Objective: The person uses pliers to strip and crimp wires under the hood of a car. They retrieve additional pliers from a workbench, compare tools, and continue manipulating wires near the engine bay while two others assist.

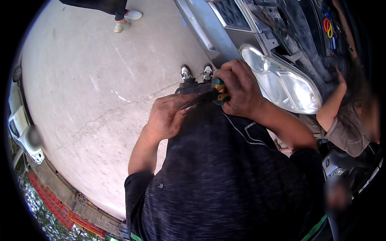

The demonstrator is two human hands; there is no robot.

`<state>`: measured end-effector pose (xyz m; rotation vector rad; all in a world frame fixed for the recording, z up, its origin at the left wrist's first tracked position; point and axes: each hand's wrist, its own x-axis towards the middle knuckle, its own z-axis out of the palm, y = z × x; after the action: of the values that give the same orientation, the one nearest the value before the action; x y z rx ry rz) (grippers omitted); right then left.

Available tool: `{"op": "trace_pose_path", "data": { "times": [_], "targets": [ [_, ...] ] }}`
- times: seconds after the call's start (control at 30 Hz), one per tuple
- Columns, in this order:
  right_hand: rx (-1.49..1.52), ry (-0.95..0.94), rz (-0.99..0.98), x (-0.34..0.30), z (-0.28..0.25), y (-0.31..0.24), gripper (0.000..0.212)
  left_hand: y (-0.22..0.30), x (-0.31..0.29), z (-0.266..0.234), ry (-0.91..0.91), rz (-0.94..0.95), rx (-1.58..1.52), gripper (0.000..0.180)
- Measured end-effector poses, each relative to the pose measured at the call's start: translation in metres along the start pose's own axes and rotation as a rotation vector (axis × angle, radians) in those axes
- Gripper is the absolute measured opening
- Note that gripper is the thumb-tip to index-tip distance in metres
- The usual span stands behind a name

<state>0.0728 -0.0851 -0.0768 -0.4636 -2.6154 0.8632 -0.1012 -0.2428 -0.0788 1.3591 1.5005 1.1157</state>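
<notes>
In front of my body, my right hand (243,90) is closed around pliers (218,84) with teal and yellow handles. The pliers' jaws point left, toward my left hand (165,115). That hand pinches a dark, flat piece (193,103) between thumb and fingers; its kind is hard to make out against my dark shirt. Piece and jaws meet or overlap, though whether the jaws grip it I cannot tell. Just beyond my right hand is a car's clear headlight (287,82), set in the front end of a silver vehicle.
The engine bay (297,32) lies open at the right, with red-and-yellow-handled tools (329,29) on it. A co-worker's arm (333,98) reaches in there. Another person's shoes (128,20) stand on the concrete floor (100,72). A parked car (26,132) is far left.
</notes>
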Motion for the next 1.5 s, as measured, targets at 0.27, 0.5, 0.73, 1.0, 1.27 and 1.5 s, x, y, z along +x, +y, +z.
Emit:
{"op": "trace_pose_path", "data": {
  "times": [0.27, 0.5, 0.73, 1.0, 1.27, 1.5],
  "targets": [
    [-0.017, -0.032, -0.036, -0.003, -0.012, -0.003, 0.055, 0.015, -0.003, -0.005, -0.176, -0.130, -0.149, 0.019],
    [-0.008, -0.073, -0.034, -0.005, -0.012, -0.004, 0.056, 0.025, 0.000, -0.009, -0.273, -0.282, -0.468, 0.031],
    [0.098, -0.113, 0.007, -0.002, -0.013, -0.007, 0.059, 0.003, 0.006, -0.018, -0.565, -0.426, -1.308, 0.050],
    [-0.059, 0.002, -0.026, 0.004, -0.022, -0.004, 0.059, -0.018, 0.001, -0.001, -0.800, -0.347, -1.762, 0.056],
    [-0.126, -0.021, -0.088, 0.008, -0.027, 0.000, 0.063, -0.012, 0.006, 0.003, -0.814, -0.391, -1.847, 0.051],
    [0.198, -0.226, 0.088, 0.000, -0.024, -0.008, 0.067, 0.008, 0.005, -0.009, -0.540, -0.396, -1.236, 0.054]
  ]
}}
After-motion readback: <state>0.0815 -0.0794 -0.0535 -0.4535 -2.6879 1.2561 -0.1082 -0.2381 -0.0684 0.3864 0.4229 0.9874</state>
